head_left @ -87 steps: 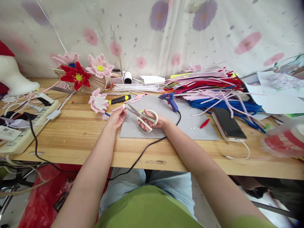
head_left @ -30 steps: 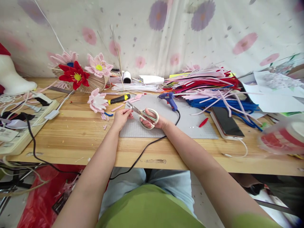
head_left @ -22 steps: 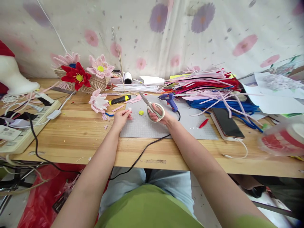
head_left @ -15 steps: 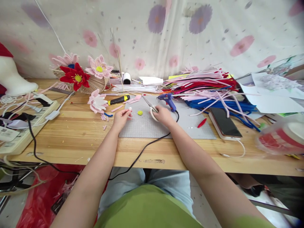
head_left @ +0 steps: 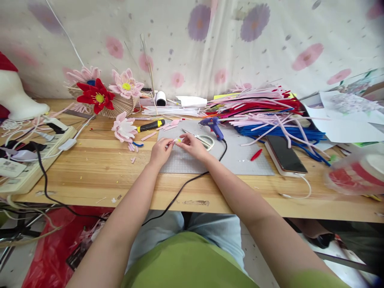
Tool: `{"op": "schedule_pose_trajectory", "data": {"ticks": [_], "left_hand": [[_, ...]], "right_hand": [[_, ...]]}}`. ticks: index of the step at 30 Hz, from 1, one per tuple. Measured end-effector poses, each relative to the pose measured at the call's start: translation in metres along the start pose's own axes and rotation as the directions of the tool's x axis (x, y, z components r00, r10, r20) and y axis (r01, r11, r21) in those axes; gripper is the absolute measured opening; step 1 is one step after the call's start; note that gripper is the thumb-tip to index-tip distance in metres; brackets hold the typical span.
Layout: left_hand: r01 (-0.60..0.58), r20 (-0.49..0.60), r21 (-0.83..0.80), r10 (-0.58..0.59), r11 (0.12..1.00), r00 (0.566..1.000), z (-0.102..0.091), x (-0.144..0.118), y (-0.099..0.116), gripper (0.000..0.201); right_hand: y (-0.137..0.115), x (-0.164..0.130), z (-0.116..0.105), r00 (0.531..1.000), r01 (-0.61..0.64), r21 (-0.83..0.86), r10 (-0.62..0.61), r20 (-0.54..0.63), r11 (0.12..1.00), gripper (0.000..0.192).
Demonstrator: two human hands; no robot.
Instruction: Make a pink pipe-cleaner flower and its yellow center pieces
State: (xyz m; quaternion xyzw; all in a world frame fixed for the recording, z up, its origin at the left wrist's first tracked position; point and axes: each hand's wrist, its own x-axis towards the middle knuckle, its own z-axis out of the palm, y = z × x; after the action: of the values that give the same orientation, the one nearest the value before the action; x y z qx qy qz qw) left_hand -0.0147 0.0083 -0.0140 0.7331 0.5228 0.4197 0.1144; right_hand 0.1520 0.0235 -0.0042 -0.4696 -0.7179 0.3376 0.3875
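Note:
My left hand (head_left: 162, 152) is over the grey cutting mat (head_left: 240, 160), its fingertips pinched around a small whitish piece that is mostly hidden. Facing it, my right hand (head_left: 193, 147) has thumb and index finger at a small yellow-green disc (head_left: 179, 140), partly covered by the fingers. The fingertips of both hands nearly meet. Just beyond my right hand lie scissors (head_left: 208, 141) with pale handles, their blades pointing up and left. A blue glue gun (head_left: 212, 127) rests behind them on the mat.
Pink fuzzy flower (head_left: 123, 129) and yellow-black cutter (head_left: 151, 125) lie left of the mat. Pipe cleaners (head_left: 258, 106) pile up behind. A phone (head_left: 286, 156), red petal (head_left: 256, 155) and plastic tub (head_left: 357, 172) are rightward. The glue gun's black cord (head_left: 186, 186) crosses the front; a power strip (head_left: 33, 168) sits left.
My right hand has let go of the scissors, now lying on the mat, and moved left to the yellow-green disc. My left hand has shifted right toward it.

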Motion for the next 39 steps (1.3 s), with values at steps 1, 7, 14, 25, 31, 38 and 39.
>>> {"op": "schedule_pose_trajectory", "data": {"ticks": [1, 7, 14, 25, 31, 38, 39], "left_hand": [[-0.030, 0.021, 0.026, 0.030, 0.999, 0.999, 0.000, 0.000, 0.003, 0.018], [-0.033, 0.092, -0.068, 0.039, 0.997, 0.995, 0.004, -0.002, 0.003, 0.019], [0.334, 0.204, -0.604, -0.264, 0.724, 0.942, 0.015, 0.001, 0.000, 0.053], [0.379, 0.227, -0.714, -0.318, 0.588, 0.920, 0.013, 0.004, 0.013, 0.028], [0.373, 0.087, -0.725, -0.461, 0.579, 0.883, 0.012, 0.008, 0.001, 0.020], [0.383, -0.045, -0.649, -0.535, 0.658, 0.843, 0.010, 0.012, -0.014, 0.012], [0.388, -0.049, -0.632, -0.534, 0.671, 0.844, 0.010, 0.013, -0.017, 0.012]], "right_hand": [[0.000, 0.001, 0.007, 1.000, -0.010, 0.101, 0.007, 0.030, 0.995, 0.036], [0.004, 0.005, 0.020, 0.998, -0.062, 0.451, 0.051, 0.037, 0.890, 0.027], [0.003, 0.003, 0.017, 0.979, -0.172, 0.640, 0.202, 0.028, 0.749, 0.033], [0.002, 0.000, 0.018, 0.963, -0.247, 0.746, 0.245, 0.115, 0.619, 0.034], [0.006, 0.002, 0.010, 0.951, -0.248, 0.789, 0.296, 0.088, 0.562, 0.037], [0.005, -0.001, -0.007, 0.943, -0.249, 0.824, 0.321, 0.087, 0.509, 0.032], [0.004, -0.002, -0.010, 0.945, -0.249, 0.827, 0.315, 0.092, 0.505, 0.031]]}}
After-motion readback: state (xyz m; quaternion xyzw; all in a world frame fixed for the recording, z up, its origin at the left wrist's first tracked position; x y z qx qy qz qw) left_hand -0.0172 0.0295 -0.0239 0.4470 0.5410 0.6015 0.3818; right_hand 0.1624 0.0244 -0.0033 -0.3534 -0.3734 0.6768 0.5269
